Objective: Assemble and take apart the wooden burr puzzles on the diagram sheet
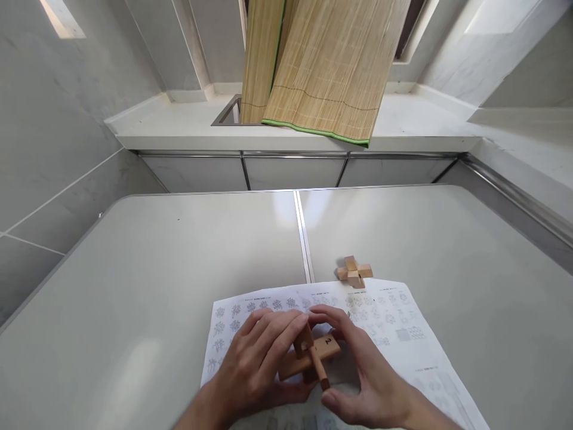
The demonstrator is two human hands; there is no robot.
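The left hand [257, 352] lies half-curled over the near-left side of a bundle of light-brown notched wooden bars [313, 355], its fingers laid across the top and its thumb tucked under. The right hand [364, 373] cups the same bundle from the right, fingertips pressing on the far side and thumb stretched out beneath the bar that points toward the camera. Both hands have hold of the bundle, and neither is fully closed. It hangs just above a white printed sheet of paper with rows of small diagrams [403, 334], which lies flat at the near edge of a pale grey table [156, 269]. The grip looks light and the bars seem only loosely crossed, so one could slide out of its notch and drop onto the sheet if the fingers ease or the bundle tilts. A falling bar could also push the paper askew. By count there are two hands and one sheet. At least three bars show in the bundle, one of them marked with a 2, though the fingers hide too much for a sure number. One small cross-shaped wooden block puzzle [354, 272] sits on the table just beyond the sheet's far edge, and two tan bamboo mats edged in green [326, 71] lean at the back counter.
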